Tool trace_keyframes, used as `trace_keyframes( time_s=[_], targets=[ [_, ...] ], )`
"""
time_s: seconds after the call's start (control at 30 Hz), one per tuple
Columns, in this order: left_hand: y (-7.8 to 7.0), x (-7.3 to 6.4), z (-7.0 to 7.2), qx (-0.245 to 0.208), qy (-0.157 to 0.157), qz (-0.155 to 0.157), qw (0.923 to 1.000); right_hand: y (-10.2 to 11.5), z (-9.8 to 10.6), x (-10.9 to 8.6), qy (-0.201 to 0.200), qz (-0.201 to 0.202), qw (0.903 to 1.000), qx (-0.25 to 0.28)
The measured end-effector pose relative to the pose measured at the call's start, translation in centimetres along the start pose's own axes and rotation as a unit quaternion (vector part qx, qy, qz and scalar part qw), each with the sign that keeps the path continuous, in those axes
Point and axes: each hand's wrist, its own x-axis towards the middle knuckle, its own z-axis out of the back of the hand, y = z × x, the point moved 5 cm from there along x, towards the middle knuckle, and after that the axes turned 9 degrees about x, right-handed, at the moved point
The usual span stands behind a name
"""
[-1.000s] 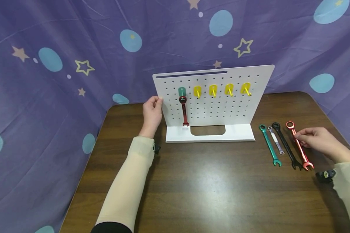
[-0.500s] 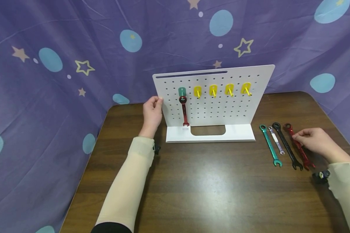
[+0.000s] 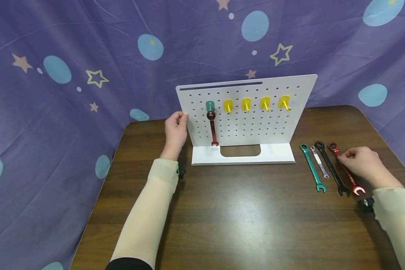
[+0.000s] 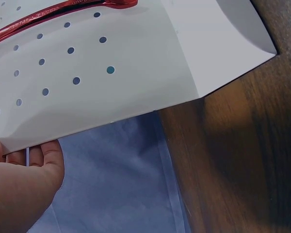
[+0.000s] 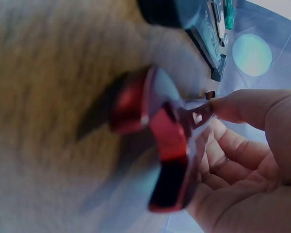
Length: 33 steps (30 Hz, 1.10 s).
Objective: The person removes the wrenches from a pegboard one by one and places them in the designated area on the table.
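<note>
My left hand pinches the left edge of a white pegboard between thumb and fingers; the left wrist view shows fingers behind the board. On the right, my right hand pinches a red wrench around its upper shank. In the right wrist view its open end is close to the camera and blurred. Beside it lie a black wrench, a small silver wrench and a green wrench. Another red wrench hangs from the pegboard's green hook.
Several yellow hooks line the board to the right of the green one. The board's foot stands on a brown wooden table. A purple patterned cloth hangs behind the table.
My right hand has shifted slightly left and turned, and the red wrench it holds has rolled and tilted. My left hand stays on the board's edge.
</note>
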Motion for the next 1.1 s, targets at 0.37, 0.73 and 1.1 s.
trace_keyframes(
  time_s=[0.37, 0.73, 1.1],
  targets=[
    [0.1, 0.1, -0.1, 0.002, 0.000, -0.001, 1.0000, 0.0, -0.1, -0.4, -0.021, -0.015, 0.9997, -0.005],
    [0.1, 0.1, -0.1, 0.001, 0.001, -0.002, 1.0000, 0.4, 0.3, -0.7, -0.034, 0.000, 0.9994, -0.001],
    [0.1, 0.1, 0.0, -0.001, 0.003, 0.003, 1.0000, 3.2, 0.7, -0.7, -0.074, 0.045, 0.9953, 0.043]
  ],
)
